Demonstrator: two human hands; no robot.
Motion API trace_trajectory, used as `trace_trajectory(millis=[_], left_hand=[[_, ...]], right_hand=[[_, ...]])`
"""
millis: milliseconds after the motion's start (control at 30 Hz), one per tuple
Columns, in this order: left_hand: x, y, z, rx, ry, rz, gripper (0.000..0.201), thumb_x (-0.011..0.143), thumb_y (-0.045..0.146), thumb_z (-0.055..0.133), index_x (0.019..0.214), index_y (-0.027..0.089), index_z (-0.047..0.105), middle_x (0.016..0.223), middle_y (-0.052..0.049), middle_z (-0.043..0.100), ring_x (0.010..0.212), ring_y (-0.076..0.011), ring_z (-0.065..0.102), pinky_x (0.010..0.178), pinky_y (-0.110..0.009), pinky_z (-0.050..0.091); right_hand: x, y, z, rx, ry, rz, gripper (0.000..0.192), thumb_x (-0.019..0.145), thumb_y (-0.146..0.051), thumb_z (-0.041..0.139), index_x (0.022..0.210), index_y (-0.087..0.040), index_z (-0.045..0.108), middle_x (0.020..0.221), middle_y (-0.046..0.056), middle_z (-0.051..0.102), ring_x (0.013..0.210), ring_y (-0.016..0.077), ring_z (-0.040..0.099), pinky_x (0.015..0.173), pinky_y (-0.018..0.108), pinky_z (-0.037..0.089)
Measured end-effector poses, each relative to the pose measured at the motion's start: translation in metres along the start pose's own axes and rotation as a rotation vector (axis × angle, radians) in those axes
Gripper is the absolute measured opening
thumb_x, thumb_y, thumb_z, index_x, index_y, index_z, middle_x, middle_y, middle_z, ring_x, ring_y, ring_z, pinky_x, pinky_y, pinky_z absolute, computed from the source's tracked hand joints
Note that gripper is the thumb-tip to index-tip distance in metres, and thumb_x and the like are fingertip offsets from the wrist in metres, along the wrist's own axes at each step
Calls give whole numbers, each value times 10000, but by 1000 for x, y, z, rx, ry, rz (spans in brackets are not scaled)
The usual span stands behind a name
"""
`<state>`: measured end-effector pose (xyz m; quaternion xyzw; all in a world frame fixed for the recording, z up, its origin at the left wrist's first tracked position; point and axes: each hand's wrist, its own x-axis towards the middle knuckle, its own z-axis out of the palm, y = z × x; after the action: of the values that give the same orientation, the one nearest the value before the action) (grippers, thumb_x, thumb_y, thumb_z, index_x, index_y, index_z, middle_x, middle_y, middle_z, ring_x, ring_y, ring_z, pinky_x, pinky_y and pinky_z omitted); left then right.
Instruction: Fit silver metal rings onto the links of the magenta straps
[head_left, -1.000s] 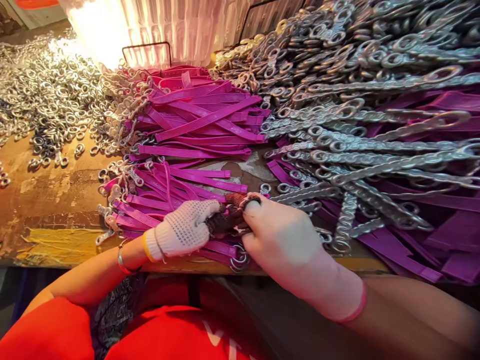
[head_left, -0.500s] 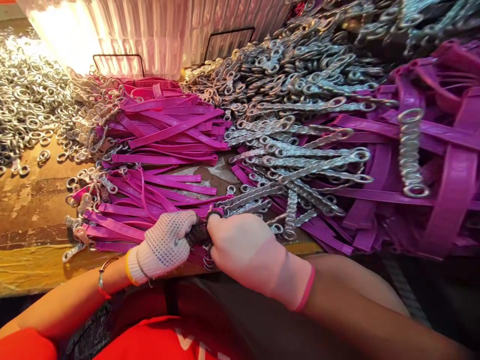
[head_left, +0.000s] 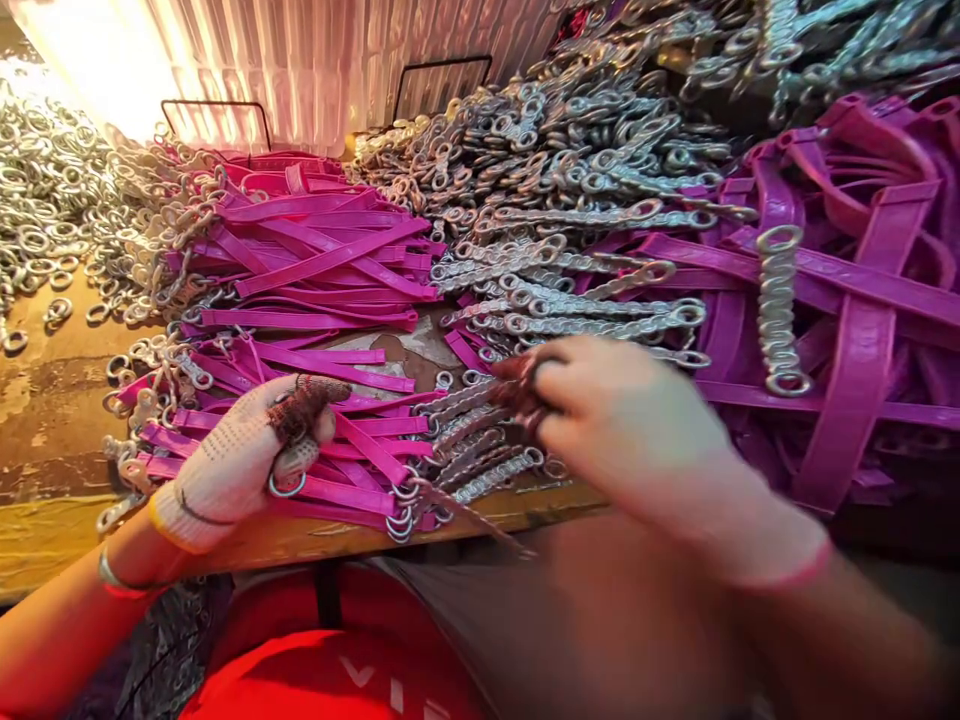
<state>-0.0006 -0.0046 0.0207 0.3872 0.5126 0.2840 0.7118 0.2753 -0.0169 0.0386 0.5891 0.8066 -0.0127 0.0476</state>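
Note:
My left hand (head_left: 232, 460), in a white dotted glove with dark fingertips, is closed around the near end of a magenta strap (head_left: 371, 447). A metal ring (head_left: 288, 488) hangs below its fingers. At the strap's other end are several metal rings (head_left: 400, 515), with a thin braided metal strip (head_left: 480, 520) trailing over the table edge. My right hand (head_left: 630, 430), also gloved, is blurred by motion. Its dark fingertips are over the braided metal strips (head_left: 480, 440), and whether they grip one is unclear.
Magenta straps with chains (head_left: 315, 270) lie heaped behind my left hand. Loose rings (head_left: 45, 220) cover the far left, and metal links (head_left: 547, 140) are piled behind. Wide magenta straps (head_left: 847, 340) fill the right. A ribbed clear panel (head_left: 300, 60) stands at the back.
My hands were together over the front edge and have moved apart, the left one leftward, the right one up and right to the metal strips. The strap with rings now shows between them.

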Motion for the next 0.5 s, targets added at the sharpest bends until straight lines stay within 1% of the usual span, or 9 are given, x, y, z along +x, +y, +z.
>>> trace_trajectory(millis=[33, 67, 133, 200, 267, 300, 367, 433, 500], left_hand=[[1, 1, 1, -95, -46, -66, 313, 844, 391, 644, 1049, 156, 667, 688, -4, 576, 395, -37, 337, 347, -157, 279], [3, 2, 2, -178, -87, -127, 312, 835, 378, 643, 1044, 147, 670, 715, -23, 594, 413, -41, 370, 357, -155, 298], [6, 3, 4, -279, -140, -221, 288, 814, 312, 641, 1034, 130, 675, 777, -59, 626, 454, -52, 431, 377, -151, 325], [8, 3, 5, -278, -156, -237, 277, 782, 214, 642, 1040, 118, 675, 778, -60, 624, 470, -49, 444, 384, -138, 314], [8, 1, 6, -234, -164, -194, 307, 759, 146, 642, 1065, 126, 660, 750, -37, 604, 458, -37, 419, 376, -127, 283], [9, -1, 7, -210, -169, -168, 307, 761, 140, 644, 1068, 131, 648, 748, -30, 600, 456, -35, 410, 374, -128, 275], [10, -4, 12, -170, -182, -117, 277, 786, 184, 648, 1058, 145, 617, 768, -26, 605, 459, -38, 407, 375, -135, 281], [12, -7, 18, -102, -199, -72, 231, 832, 273, 640, 1024, 155, 587, 756, -16, 602, 451, -43, 403, 372, -144, 286], [15, -8, 26, -12, -186, -18, 235, 877, 365, 602, 990, 163, 562, 721, 0, 586, 437, -50, 397, 368, -156, 299]], right_hand=[[4, 15, 3, -129, -7, 21, 212, 761, -66, 534, 865, -116, 711, 1009, 147, 709, 954, 300, 598, 748, 389, 429], [8, 29, 7, -212, -23, 1, 240, 756, -44, 518, 876, -115, 713, 1064, 151, 702, 1002, 316, 582, 761, 407, 426], [14, 50, 17, -296, -31, -49, 261, 795, -38, 470, 825, -133, 712, 1078, 144, 697, 1024, 311, 567, 762, 409, 421], [15, 61, 26, -268, -35, -98, 306, 846, -63, 423, 767, -154, 705, 1041, 146, 698, 1016, 286, 567, 758, 394, 420], [14, 64, 31, -174, -2, -76, 328, 860, -94, 397, 754, -152, 703, 1004, 174, 696, 1016, 279, 577, 765, 394, 424], [13, 61, 31, -106, 44, -36, 323, 854, -104, 392, 782, -138, 706, 1017, 196, 691, 1032, 285, 582, 788, 399, 432], [11, 49, 27, 83, 193, 63, 309, 836, -118, 393, 886, -102, 697, 1039, 223, 685, 1039, 294, 601, 843, 409, 453], [12, 26, 20, 352, 304, 109, 299, 839, -141, 410, 998, -102, 660, 1014, 191, 699, 965, 273, 640, 841, 403, 489], [14, -3, 11, 653, 277, 62, 257, 868, -206, 443, 1040, -147, 626, 925, 108, 714, 817, 224, 665, 752, 360, 523]])
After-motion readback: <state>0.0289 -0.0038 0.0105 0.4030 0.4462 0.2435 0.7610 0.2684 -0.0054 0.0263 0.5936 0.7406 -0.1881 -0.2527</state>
